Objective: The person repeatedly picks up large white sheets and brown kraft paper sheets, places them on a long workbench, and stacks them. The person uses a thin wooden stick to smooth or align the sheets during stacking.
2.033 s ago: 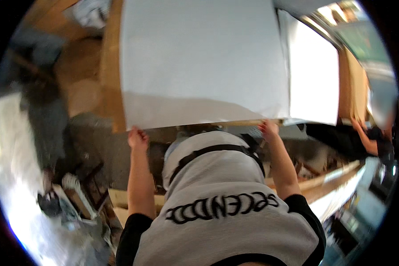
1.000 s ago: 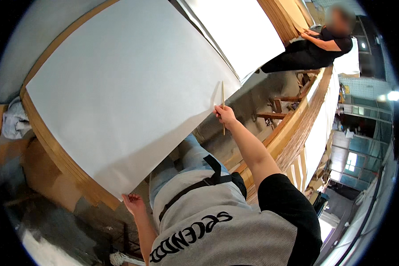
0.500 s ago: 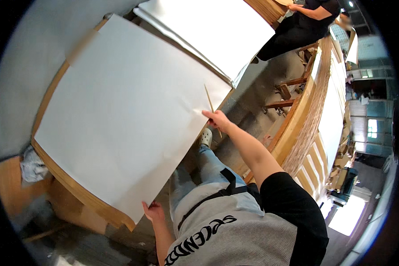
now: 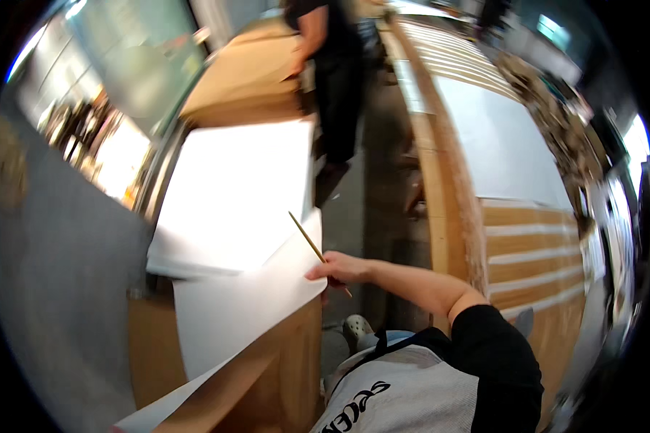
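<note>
My right hand (image 4: 337, 268) is closed on the near right corner of a large white sheet (image 4: 231, 317). A thin pointed wooden stick (image 4: 307, 237) is also held in it, slanting up to the left past the fingers. The sheet is lifted and bent, its near edge running down to the lower left. Brown board or paper (image 4: 289, 364) shows below that edge. The sheet's far side overlaps or meets a stack of white sheets (image 4: 231, 195). My left hand cannot be made out; the sheet's lower left end runs to the picture's rim.
Brown sheets (image 4: 245, 72) are stacked beyond the white stack, where a person in black (image 4: 332, 79) stands with a hand on them. To the right, past a narrow aisle, runs a long bench (image 4: 440, 180) with a white panel (image 4: 498, 141) and striped boards (image 4: 531, 252).
My view has swung up toward the far end of the room. The white sheet, lying flat before, is now lifted and bent. My left hand has left the view; the right keeps sheet and stick.
</note>
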Available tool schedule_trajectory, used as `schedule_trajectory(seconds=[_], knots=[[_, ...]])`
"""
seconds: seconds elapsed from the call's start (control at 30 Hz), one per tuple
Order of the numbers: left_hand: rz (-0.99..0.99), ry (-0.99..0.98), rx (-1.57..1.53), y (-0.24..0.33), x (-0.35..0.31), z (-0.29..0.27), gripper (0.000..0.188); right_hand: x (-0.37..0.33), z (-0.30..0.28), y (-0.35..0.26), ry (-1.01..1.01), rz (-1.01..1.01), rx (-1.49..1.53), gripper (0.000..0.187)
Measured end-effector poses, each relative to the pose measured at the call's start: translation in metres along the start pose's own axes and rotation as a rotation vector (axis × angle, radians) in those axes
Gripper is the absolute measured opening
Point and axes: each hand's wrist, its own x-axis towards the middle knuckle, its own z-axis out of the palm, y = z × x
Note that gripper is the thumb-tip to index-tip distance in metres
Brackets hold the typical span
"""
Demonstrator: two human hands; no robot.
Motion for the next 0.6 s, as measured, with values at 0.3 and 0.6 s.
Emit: schedule_trajectory(seconds=[0.3,0.6], knots=[[-0.161,-0.529,-0.138,0.092,0.09,0.313,0.041,-0.202,-0.158,-0.178,0.616,-0.421,0.171,0.029],[0.186,-1.44,-0.46,0.108,0.006,0.598,0.043,-0.374,-0.192,-0.264,1.398,-0.778,0.136,0.028]])
